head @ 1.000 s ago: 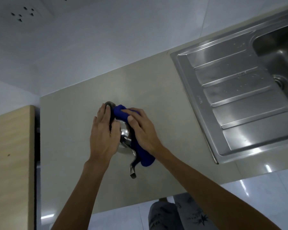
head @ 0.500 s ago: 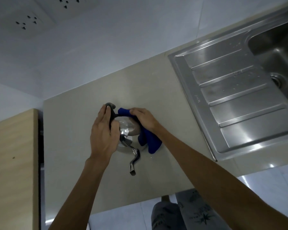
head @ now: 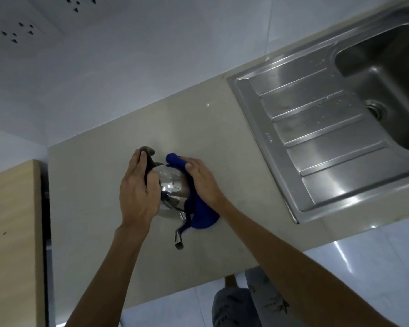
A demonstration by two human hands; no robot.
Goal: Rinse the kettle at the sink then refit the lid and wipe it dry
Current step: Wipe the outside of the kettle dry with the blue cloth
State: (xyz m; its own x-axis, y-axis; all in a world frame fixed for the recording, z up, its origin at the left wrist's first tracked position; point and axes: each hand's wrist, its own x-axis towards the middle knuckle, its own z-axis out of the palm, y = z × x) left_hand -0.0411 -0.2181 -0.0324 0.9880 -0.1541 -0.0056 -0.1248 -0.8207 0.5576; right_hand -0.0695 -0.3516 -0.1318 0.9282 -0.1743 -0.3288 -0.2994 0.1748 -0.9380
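A shiny steel kettle (head: 172,187) stands on the beige countertop (head: 99,190), its spout (head: 179,234) pointing toward me. My left hand (head: 137,190) lies over the kettle's left side and dark handle (head: 149,159), fingers curled round the handle. My right hand (head: 198,180) presses a blue cloth (head: 200,213) against the kettle's right side; the cloth wraps from the far side down to the counter. The lid is mostly hidden by my hands.
A stainless sink (head: 387,81) with a ribbed draining board (head: 316,128) is set into the counter at the right. A wooden cabinet top (head: 12,232) lies at the left. Wall sockets (head: 19,31) sit on the tiled wall beyond.
My right hand has slid the blue cloth from the kettle's top round to its right and far side. My left hand has stayed on the handle side.
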